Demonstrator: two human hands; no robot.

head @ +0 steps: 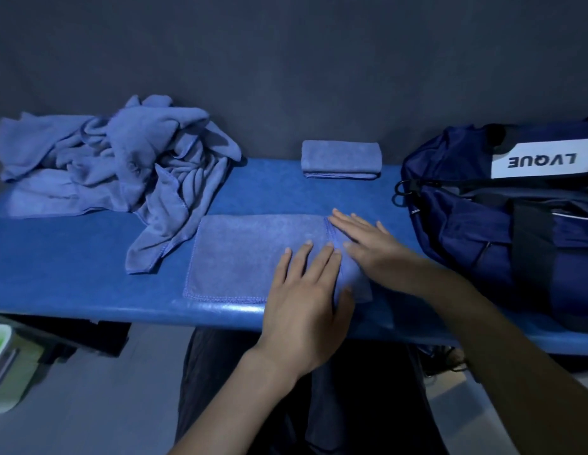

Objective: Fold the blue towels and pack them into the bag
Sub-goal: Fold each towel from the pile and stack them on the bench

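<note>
**Pressing the fold flat before the next one**

Both hands lie flat, fingers straight, holding nothing. The left hand [305,290] presses the near right part of the towel on the bench [250,257]; the right hand [364,238] rests across the towel's right edge, fingers pointing left over the seam. This looks like smoothing a fold. To do it well, I judge the palms should sweep from the crease outward so no air or ridge stays trapped, and the stitched edges should line up before the next fold; the near right corner looks bunched under the left thumb and wants flattening first.

Beyond the hands, a folded towel [341,159] sits at the back of the blue bench [72,274]. A heap of unfolded towels [121,159] lies to the left, one trailing end just beside the flat towel. The navy bag [502,224] stands at the right, near the right hand.
</note>
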